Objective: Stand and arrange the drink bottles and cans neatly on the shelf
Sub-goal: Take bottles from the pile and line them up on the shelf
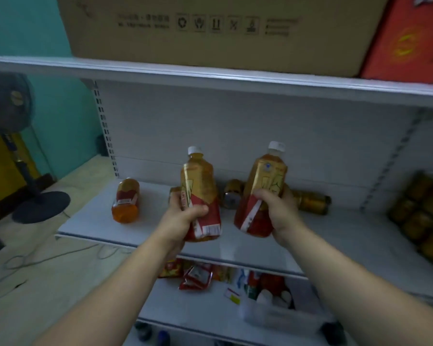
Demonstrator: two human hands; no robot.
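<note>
Over the front half of the white shelf (348, 221), we held two tea bottles with their caps up. Our left hand (185, 217) was curled round the lower label of the left bottle (200, 186), which leaned a little and had its base close to the shelf's front edge. Our right hand (278, 211) gripped the right bottle (263, 186) at mid-body, thumb across the label, with its base a little farther in from that edge. We could not tell whether either base touched the shelf.

Toward the shelf's left end a third bottle (125, 201) lay on its side, base toward the front and cap toward the back panel, near the left edge. Bare shelf lay open between it and our left hand.

Along the back of the shelf three cans lay on their sides. One can (231, 196) showed between the two held bottles. A second can (313, 202) lay just right of our right hand. A third can (173, 192) was mostly hidden behind our left hand. Right of the second can the shelf ran bare as far as a blurred stack of gold-topped containers (425, 216) at its right end.

Above the shelf, an upper shelf (160, 71) carried a cardboard box (210, 28) and a red box (410, 41). Below the shelf, snack packets (195, 275) lay on a lower shelf (185, 308). Left of the shelf, a standing fan (8, 101) stood on the floor.
</note>
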